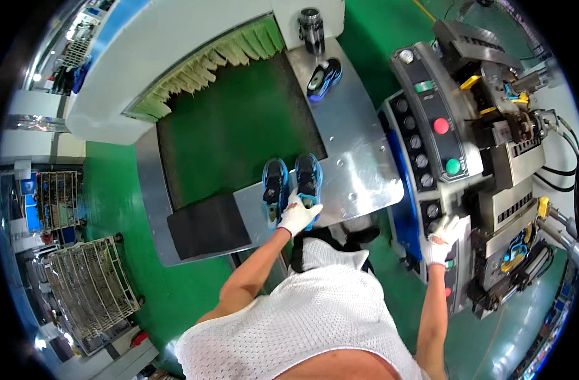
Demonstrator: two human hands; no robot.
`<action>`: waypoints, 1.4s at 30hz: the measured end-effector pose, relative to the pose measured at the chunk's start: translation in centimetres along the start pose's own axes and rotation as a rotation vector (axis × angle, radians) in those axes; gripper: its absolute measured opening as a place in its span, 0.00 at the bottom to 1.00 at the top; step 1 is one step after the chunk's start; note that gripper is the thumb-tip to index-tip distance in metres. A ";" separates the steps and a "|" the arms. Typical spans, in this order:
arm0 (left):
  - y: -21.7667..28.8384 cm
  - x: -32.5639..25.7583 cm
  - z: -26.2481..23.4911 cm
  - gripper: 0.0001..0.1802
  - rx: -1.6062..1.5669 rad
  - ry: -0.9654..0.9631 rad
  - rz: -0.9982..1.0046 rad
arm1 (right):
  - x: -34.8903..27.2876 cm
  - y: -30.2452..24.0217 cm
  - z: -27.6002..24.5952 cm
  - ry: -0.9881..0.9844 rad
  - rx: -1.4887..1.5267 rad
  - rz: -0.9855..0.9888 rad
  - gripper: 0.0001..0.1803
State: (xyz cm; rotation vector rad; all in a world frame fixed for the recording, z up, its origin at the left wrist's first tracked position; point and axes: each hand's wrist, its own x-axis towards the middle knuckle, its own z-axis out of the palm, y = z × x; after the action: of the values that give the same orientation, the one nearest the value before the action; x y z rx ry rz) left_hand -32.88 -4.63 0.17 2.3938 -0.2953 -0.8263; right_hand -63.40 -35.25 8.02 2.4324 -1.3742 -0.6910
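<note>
Blue-and-black left shoe point(275, 180) and right shoe point(309, 177): one pair, set side by side, toes pointing away from the wearer, at the near edge of the metal counter point(359, 164). Fronts reached over the dark green belt point(239, 133) framed by the counter. Handling, as judged: light, soft and yielding in the upper, stiffer along the sole, not fragile; best taken by the heel and collar.

Left hand point(297, 217), in a white glove: at the counter's near edge, on the heel end of the right shoe, fingers clasped about it, thumb to one side.

Right hand point(444, 239), in a white glove: off the counter's right side, fingers somewhat apart, over the lower controls of a machine point(429, 152); contact could not be told.

Black mat point(208, 226), flat: left part of the counter, near edge.

Single shoe point(325, 79), blue and black, and dark flask point(311, 31), upright: right arm of the counter, far end.

Pale fringe point(207, 68): hanging across a housing at the counter's far side.

Red button point(441, 126) and green button point(453, 166): on the machine, right of the counter.

Wire rack point(90, 291), on castors: left of the counter, on green floor point(106, 190).
</note>
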 end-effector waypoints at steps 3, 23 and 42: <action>-1.6 -2.4 -5.3 0.39 -0.437 -0.081 0.212 | 1.8 -0.1 5.6 0.154 -0.003 0.016 0.52; 0.5 7.8 -5.4 0.44 0.126 -0.214 0.058 | -3.5 -27.3 -6.7 -0.514 1.509 0.152 0.45; 17.4 -40.2 14.2 0.60 1.252 -1.495 1.287 | -55.1 -7.2 1.4 1.515 2.003 1.815 0.35</action>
State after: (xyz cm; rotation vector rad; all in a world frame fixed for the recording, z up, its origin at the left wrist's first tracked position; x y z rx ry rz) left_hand -73.50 -9.84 21.15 0.9579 -3.0663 -1.6675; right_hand -83.00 15.62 18.69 0.1652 1.6792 -2.2400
